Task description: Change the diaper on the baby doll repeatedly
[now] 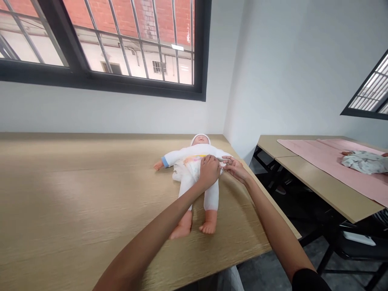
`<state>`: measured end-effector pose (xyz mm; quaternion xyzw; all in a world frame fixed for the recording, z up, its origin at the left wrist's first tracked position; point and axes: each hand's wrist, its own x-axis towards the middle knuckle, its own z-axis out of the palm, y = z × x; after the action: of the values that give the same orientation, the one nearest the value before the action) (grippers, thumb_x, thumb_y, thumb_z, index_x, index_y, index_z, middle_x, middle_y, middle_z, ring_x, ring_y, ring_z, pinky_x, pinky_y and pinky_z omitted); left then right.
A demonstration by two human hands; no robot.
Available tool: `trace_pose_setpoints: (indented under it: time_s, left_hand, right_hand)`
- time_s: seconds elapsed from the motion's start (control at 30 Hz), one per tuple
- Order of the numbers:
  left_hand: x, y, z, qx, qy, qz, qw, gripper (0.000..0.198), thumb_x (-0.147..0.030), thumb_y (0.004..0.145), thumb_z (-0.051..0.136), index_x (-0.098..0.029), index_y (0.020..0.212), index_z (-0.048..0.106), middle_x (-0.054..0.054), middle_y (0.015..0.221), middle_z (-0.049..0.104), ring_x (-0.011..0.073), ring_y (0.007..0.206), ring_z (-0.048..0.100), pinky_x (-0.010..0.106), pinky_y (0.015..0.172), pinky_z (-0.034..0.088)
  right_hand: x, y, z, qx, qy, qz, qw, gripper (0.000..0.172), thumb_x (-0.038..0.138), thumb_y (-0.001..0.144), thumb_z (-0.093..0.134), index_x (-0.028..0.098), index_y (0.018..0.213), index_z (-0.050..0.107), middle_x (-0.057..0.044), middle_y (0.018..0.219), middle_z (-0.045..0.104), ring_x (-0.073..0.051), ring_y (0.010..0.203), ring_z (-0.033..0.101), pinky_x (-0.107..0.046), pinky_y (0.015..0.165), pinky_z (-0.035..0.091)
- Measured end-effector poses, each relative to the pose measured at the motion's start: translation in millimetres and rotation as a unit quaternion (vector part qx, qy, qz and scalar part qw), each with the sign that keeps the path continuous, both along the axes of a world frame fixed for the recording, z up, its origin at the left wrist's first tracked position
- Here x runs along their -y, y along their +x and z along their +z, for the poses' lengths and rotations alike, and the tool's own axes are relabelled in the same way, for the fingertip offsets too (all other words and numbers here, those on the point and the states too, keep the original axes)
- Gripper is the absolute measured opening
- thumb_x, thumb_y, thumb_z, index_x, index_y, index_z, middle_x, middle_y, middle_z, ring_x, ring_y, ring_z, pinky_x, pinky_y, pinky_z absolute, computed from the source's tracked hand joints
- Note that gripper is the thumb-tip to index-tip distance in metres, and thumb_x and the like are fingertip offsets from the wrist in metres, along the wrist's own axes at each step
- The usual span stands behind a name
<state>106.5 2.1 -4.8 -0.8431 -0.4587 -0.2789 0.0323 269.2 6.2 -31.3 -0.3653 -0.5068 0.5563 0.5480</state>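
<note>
A baby doll (194,161) in a white suit and white cap lies on its back on the wooden table (75,194), head toward the wall, bare feet toward me. A diaper (191,165) with a coloured print shows at its waist. My left hand (208,170) rests on the doll's belly with fingers curled onto the diaper's waistband. My right hand (235,168) is at the doll's right side, fingertips pinching the edge of the diaper or clothing there.
The table's right edge (266,202) runs close beside the doll. Across a gap stands a second table (318,178) with a pink cloth (333,161) and a crumpled patterned garment (362,161). A barred window (121,44) is on the wall ahead.
</note>
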Motion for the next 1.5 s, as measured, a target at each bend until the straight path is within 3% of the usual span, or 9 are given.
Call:
trace_pose_setpoints:
  time_s: [0.23, 0.47, 0.73, 0.87, 1.03, 1.27, 1.4, 1.5]
  left_hand:
    - [-2, -1, -2.7, -0.01, 0.014, 0.005, 1.0, 0.019, -0.019, 0.088, 0.044, -0.014, 0.094, 0.062, 0.012, 0.106, 0.062, 0.0253, 0.107, 0.049, 0.04, 0.092, 0.035]
    - [-1, -1, -2.9, -0.023, 0.031, 0.013, 0.999, 0.019, -0.017, 0.089, 0.041, -0.016, 0.09, 0.061, 0.011, 0.101, 0.061, 0.026, 0.103, 0.05, 0.04, 0.088, 0.036]
    - [0, -3, -0.8, -0.05, 0.043, 0.02, 0.998, 0.019, -0.016, 0.089, 0.041, -0.017, 0.09, 0.06, 0.011, 0.1, 0.061, 0.0259, 0.101, 0.05, 0.039, 0.086, 0.036]
    - [2, -4, 1.8, -0.064, 0.047, 0.019, 0.997, 0.02, -0.016, 0.09, 0.041, -0.016, 0.092, 0.06, 0.011, 0.1, 0.061, 0.0261, 0.101, 0.05, 0.039, 0.086, 0.036]
    - [0, -5, 5.6, -0.077, 0.054, 0.014, 0.995, 0.021, -0.018, 0.091, 0.04, -0.016, 0.091, 0.061, 0.011, 0.098, 0.062, 0.0266, 0.099, 0.051, 0.04, 0.081, 0.035]
    - [-3, -4, 9.8, -0.091, 0.075, -0.003, 0.993, 0.02, -0.016, 0.092, 0.039, -0.015, 0.093, 0.059, 0.011, 0.094, 0.063, 0.0263, 0.094, 0.054, 0.04, 0.077, 0.035]
    - [-4, -12, 14.4, -0.077, 0.107, -0.038, 0.991, 0.019, -0.023, 0.093, 0.041, -0.015, 0.097, 0.058, 0.009, 0.096, 0.064, 0.0242, 0.093, 0.055, 0.04, 0.078, 0.037]
    - [-6, -20, 14.9, -0.107, 0.147, -0.131, 0.975, 0.019, -0.025, 0.092, 0.045, -0.017, 0.092, 0.062, 0.007, 0.099, 0.066, 0.0237, 0.101, 0.055, 0.042, 0.089, 0.037]
  right_hand:
    - [-6, 5, -8.2, 0.056, 0.002, -0.025, 0.998, 0.051, 0.008, 0.06, 0.066, 0.024, 0.108, 0.06, 0.003, 0.089, 0.061, -0.007, 0.065, 0.051, -0.021, 0.063, 0.041]
    - [-7, 11, -8.9, 0.078, 0.008, -0.05, 0.996, 0.05, 0.01, 0.061, 0.062, 0.021, 0.11, 0.059, 0.001, 0.091, 0.063, -0.008, 0.064, 0.049, -0.02, 0.058, 0.038]
    - [2, 6, -1.2, 0.026, -0.036, 0.076, 0.996, 0.04, 0.012, 0.063, 0.069, 0.021, 0.102, 0.063, 0.0, 0.086, 0.063, -0.009, 0.067, 0.053, -0.021, 0.061, 0.042]
    - [5, 1, 1.7, 0.009, -0.029, 0.083, 0.996, 0.036, 0.014, 0.065, 0.074, 0.021, 0.099, 0.063, 0.002, 0.082, 0.063, -0.009, 0.069, 0.056, -0.022, 0.07, 0.045]
    - [8, 8, 8.2, 0.032, -0.031, 0.078, 0.996, 0.043, 0.018, 0.066, 0.078, 0.02, 0.106, 0.063, -0.001, 0.091, 0.066, -0.011, 0.08, 0.061, -0.025, 0.081, 0.048]
    - [10, 15, 15.9, 0.005, -0.079, 0.075, 0.994, 0.039, 0.017, 0.07, 0.075, 0.017, 0.107, 0.064, -0.001, 0.079, 0.066, -0.01, 0.069, 0.063, -0.022, 0.072, 0.052]
    - [11, 10, 17.5, -0.014, -0.081, 0.04, 0.996, 0.03, 0.019, 0.072, 0.072, 0.016, 0.101, 0.065, -0.002, 0.081, 0.068, -0.011, 0.071, 0.065, -0.022, 0.075, 0.054]
    - [12, 6, 19.3, -0.025, -0.075, 0.025, 0.997, 0.027, 0.017, 0.071, 0.071, 0.016, 0.097, 0.065, -0.001, 0.077, 0.068, -0.01, 0.07, 0.065, -0.02, 0.074, 0.054]
